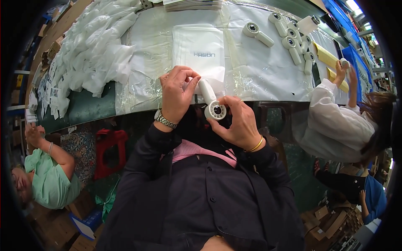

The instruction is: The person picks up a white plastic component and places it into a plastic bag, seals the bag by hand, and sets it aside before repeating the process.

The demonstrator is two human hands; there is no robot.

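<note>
A small white handheld fan point(207, 94) is in my right hand point(240, 122), its round head between thumb and fingers. The fan's handle points away from me, its end at the near edge of a stack of frosted plastic bags point(197, 44). My left hand point(177, 88) is closed in a pinch at the near edge of the top bag, beside the handle's end. Whether the handle's tip is inside the bag or only against it, I cannot tell.
Several more white fans point(289, 42) lie at the table's far right. Filled white bags point(92, 50) are heaped on the left. A person in a white top point(339, 121) works on the right, and one in green point(50, 175) sits at left beside a red stool point(109, 152).
</note>
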